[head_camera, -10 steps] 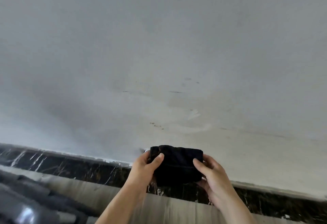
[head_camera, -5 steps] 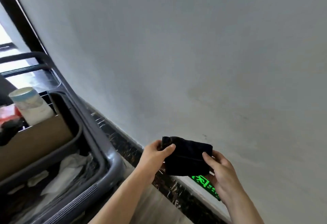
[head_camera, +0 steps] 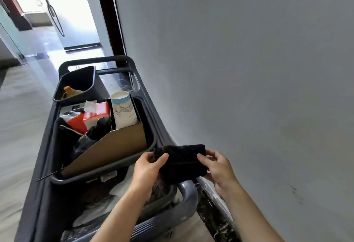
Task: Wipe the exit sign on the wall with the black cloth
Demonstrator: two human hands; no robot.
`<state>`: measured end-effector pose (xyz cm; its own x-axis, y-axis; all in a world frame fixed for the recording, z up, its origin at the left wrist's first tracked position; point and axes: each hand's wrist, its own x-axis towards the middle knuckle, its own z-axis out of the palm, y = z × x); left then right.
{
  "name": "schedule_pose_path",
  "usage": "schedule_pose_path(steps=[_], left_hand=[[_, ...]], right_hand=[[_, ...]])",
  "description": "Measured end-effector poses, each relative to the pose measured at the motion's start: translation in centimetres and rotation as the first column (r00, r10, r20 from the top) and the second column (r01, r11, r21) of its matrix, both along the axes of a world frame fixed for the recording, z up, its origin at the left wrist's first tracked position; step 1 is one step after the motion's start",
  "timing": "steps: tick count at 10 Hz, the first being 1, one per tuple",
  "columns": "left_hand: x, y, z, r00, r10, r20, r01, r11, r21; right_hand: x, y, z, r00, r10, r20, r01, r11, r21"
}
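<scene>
A folded black cloth [head_camera: 183,162] is held between both my hands, in front of me and over the near end of a cleaning cart. My left hand [head_camera: 148,168] pinches its left edge with thumb on top. My right hand [head_camera: 217,167] grips its right edge. The grey wall [head_camera: 249,69] fills the right side. The exit sign is out of view in this frame.
A dark grey cleaning cart [head_camera: 188,194] stands along the wall at my left, holding a bin [head_camera: 149,136] with a cardboard sheet [head_camera: 113,150], tissue packs [head_camera: 96,114] and a paper cup stack [head_camera: 123,109]. A black marble skirting [head_camera: 212,215] runs below the wall. A bright doorway [head_camera: 63,8] lies ahead.
The view has swung left from the wall to the cart and hallway. The green exit sign seen below the cloth half a second ago has left the frame. Both hands keep hold of the cloth.
</scene>
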<state>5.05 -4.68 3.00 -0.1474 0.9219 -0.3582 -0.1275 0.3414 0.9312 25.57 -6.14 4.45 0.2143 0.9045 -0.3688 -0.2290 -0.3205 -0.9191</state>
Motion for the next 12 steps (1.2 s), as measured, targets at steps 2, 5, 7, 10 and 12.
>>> schedule_pose_path(steps=[2,5,7,10,12], left_hand=[[-3.4,3.2,-2.4,0.997,0.066,0.027,-0.064,0.995,-0.077],[-2.6,5.4,-5.0,0.995,0.090,0.046,-0.079,0.979,-0.189],[-2.5,5.4,-5.9,0.990,0.078,-0.115,-0.098,0.979,-0.178],[-3.2,4.5,-5.0,0.982,0.050,-0.181,-0.080,0.983,-0.164],[-4.7,3.2,-3.1,0.926,0.096,-0.366,-0.124,0.991,-0.053]], right_hand=[[-3.9,5.6,-2.4,0.996,0.034,0.077,-0.031,0.999,-0.034],[-4.0,8.7,-6.5,0.989,0.013,0.149,0.004,0.994,-0.109],[-4.2,9.0,-8.8,0.997,0.021,0.076,-0.007,0.985,-0.174],[-3.9,8.6,-9.5,0.998,0.032,0.057,-0.021,0.982,-0.189],[-3.3,6.9,-7.4,0.991,-0.058,0.118,0.080,0.980,-0.184]])
